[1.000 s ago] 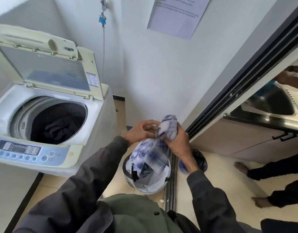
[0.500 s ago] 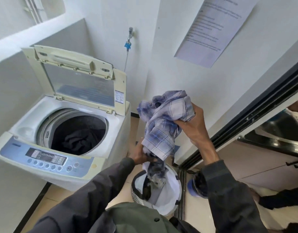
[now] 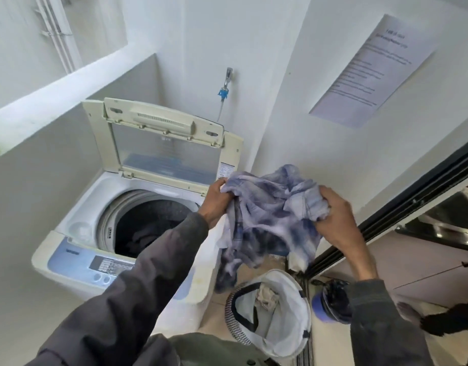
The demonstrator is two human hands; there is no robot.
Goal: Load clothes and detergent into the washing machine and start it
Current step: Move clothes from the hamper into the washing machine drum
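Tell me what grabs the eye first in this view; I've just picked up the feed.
A crumpled blue plaid shirt is held up mid-frame by the left hand and right hand, one at each side. Left of it stands the washing machine, its lid raised and dark clothes lying in the drum. Below the shirt sits a white-lined laundry basket with a pale item inside.

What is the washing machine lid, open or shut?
Open. The lid stands up at the back of the washing machine, and dark clothes show down inside the tub.
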